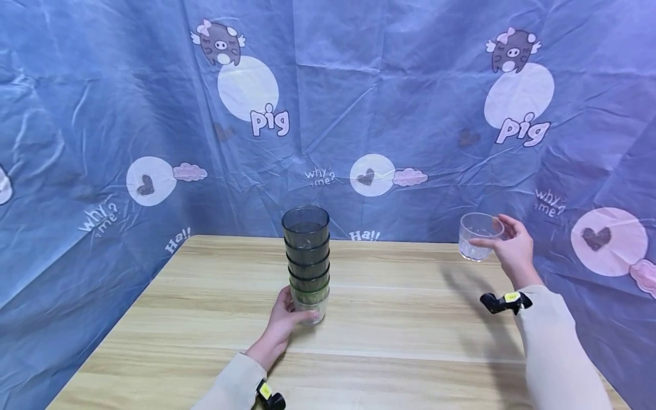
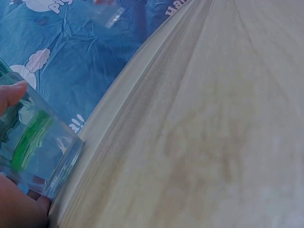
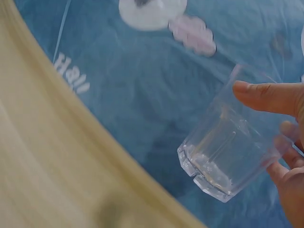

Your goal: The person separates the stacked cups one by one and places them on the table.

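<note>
A tall stack of nested cups [image 1: 306, 250] stands near the middle of the table. Several dark grey see-through cups make up its upper part, above a green cup [image 1: 314, 295] and a clear cup [image 1: 319, 312] at the bottom. My left hand [image 1: 283, 323] grips the bottom clear cup between thumb and fingers; part of that cup [image 2: 57, 147] shows in the left wrist view. Over the table's far right, my right hand [image 1: 514, 250] holds a separate clear cup [image 1: 475, 249] in the air, thumb on the near side. Its thick faceted base [image 3: 209, 183] appears in the right wrist view.
The light wooden table [image 1: 389, 319] ends at a back edge behind the stack. A blue cloth [image 1: 420, 102] printed with pigs and words hangs behind and beside it. The right arm casts a shadow on the tabletop.
</note>
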